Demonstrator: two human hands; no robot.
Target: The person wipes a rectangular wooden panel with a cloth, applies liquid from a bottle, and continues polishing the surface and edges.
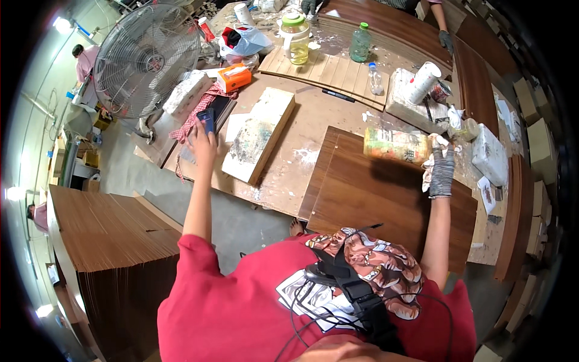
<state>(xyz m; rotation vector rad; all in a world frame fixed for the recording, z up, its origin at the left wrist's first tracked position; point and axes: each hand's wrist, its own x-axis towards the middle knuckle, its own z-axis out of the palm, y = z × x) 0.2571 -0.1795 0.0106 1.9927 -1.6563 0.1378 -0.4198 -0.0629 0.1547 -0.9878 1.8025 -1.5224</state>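
Two hands are stretched well apart over a littered workbench (280,178). Bare fingers of the left hand (203,145) meet the near end of a dark phone (207,122); whether they pinch it or only rest on it, I cannot tell at this size. On the right hand (442,164), in a grey glove, the fingers are bent around a crumpled white rag (428,172), just beside a yellowish cylinder (395,146) lying on its side above a dark brown panel (374,199).

Next to the phone is a red checked cloth (181,131), and to its right a thick, stained block (258,137) lies at a slant. Farther back are an orange box (234,78), a green-lidded jug (296,45), a green-capped bottle (360,45) and a slatted board (325,75). One large fan (148,57) stands at left, with stacked brown sheets (114,229) nearer the person.
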